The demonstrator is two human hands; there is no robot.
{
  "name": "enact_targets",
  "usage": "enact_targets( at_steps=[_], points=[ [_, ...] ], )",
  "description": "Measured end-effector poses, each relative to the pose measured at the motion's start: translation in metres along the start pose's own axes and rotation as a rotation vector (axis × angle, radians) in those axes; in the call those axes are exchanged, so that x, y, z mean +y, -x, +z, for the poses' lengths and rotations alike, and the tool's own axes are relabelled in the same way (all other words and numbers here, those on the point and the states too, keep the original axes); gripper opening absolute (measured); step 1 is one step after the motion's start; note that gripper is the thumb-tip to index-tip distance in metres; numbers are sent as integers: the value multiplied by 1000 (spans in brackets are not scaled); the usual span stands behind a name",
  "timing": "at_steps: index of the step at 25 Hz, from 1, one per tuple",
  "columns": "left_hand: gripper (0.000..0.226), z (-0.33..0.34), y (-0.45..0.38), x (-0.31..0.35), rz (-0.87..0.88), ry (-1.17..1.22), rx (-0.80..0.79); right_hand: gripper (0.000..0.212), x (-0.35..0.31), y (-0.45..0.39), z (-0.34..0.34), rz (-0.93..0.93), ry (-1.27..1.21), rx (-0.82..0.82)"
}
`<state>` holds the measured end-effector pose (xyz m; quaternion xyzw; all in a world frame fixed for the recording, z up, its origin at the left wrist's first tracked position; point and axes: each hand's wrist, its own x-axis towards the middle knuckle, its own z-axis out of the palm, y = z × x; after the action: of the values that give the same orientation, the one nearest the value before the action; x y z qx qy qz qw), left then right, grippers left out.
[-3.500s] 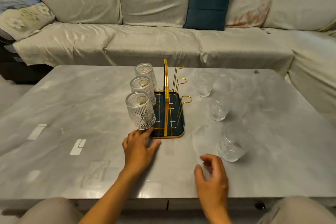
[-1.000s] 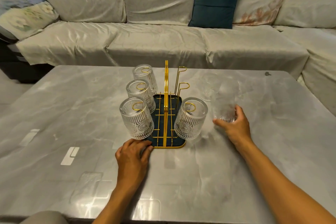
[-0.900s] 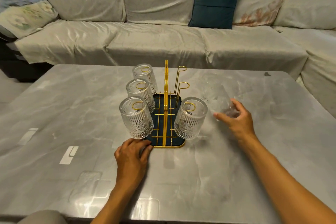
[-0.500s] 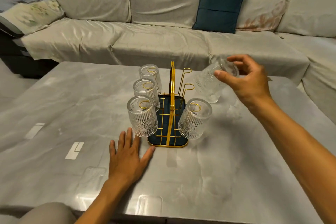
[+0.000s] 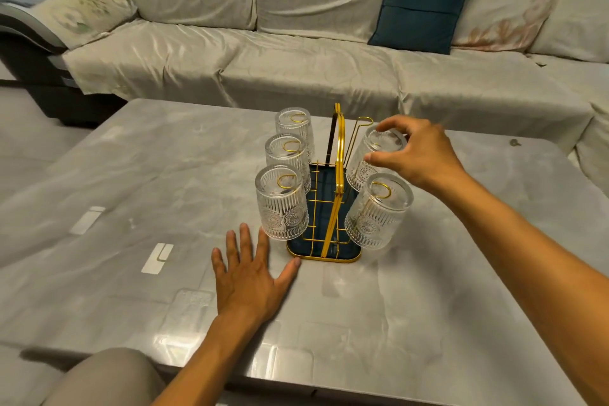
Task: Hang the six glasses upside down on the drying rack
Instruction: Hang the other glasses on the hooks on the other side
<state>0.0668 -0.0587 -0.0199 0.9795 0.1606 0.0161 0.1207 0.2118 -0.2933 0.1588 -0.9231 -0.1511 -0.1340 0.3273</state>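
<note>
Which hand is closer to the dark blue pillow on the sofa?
The right hand. It is raised over the drying rack, gripping a glass, so it reaches farther toward the dark blue pillow. The left hand lies flat on the table, farther away.

Sixth glass out of sight

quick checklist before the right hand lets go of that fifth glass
1. Fifth glass upside down: ok.
2. Fifth glass seated on its gold prong: cannot tell, right hand covers the base.
3. Left hand flat on the table by the drying rack: ok.
4. Far right prong free for the last glass: ok.
5. Sixth glass located: not ok, not in view.
</note>
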Motion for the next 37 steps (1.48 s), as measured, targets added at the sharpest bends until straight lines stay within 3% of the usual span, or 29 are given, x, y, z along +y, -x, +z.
enact_targets(
  at_steps=[5, 16, 19, 21, 23, 26, 31, 33, 37],
  points=[
    [99, 2, -1, -2, 14, 2, -6, 49, 3, -4, 10, 72, 46, -133],
    [98, 1, -1, -1, 18, -7, -23, 41, -3, -6, 14, 209, -50, -147],
    [80, -11, -9, -14, 131, -61, 43, 34, 2, -5, 12, 205, -153, -168],
    [67, -21, -22, -33, 164, -51, 109, 25, 14, -3, 6, 223, -316, -107],
    [66, -24, -38, -49, 63, -31, 76, 17, 36, -1, 5, 288, -397, 97],
    [72, -17, -54, -57, -16, -8, -18, 39, 81, 3, 14, 475, -347, 306],
    [78, -11, -56, -59, -12, -9, 31, 95, 133, -12, 55, 661, -386, 144],
    [78, -11, -56, -59, -12, -14, 31, 97, 142, -24, 74, 664, -444, 160],
    [75, -11, -57, -57, -12, -42, 23, 81, 148, -43, 90, 714, -399, 235]
  ],
)
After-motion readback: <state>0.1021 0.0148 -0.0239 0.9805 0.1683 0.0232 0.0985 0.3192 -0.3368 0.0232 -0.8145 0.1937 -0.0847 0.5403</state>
